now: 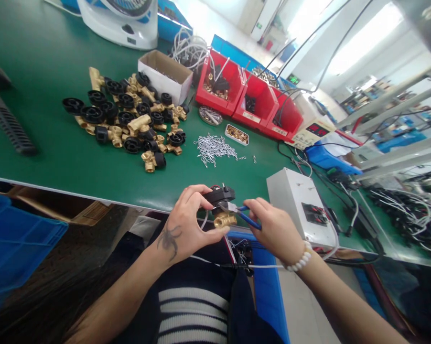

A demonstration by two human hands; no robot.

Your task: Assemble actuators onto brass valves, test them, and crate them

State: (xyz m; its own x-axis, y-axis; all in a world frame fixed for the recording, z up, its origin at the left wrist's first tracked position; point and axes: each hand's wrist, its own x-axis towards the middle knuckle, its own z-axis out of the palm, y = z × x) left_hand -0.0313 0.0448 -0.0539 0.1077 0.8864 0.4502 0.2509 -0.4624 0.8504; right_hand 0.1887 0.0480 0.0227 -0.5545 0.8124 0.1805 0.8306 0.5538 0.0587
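My left hand (pixel 184 220) is closed around a brass valve fitting (pixel 224 219) with a black round cap (pixel 220 195) on top, held just over the near table edge. In my right hand (pixel 273 228) I grip blue-handled pliers (pixel 241 212), their jaws touching the fitting between cap and brass body. A thin white wire runs down from the part across my lap.
A heap of brass fittings with black caps (pixel 129 119) lies on the green table (pixel 50 143), beside a small cardboard box (pixel 165 76). Metal clips (pixel 215 148) are scattered mid-table. Three red bins (pixel 254 98) stand behind. A white switch box (pixel 301 205) sits right of my hands.
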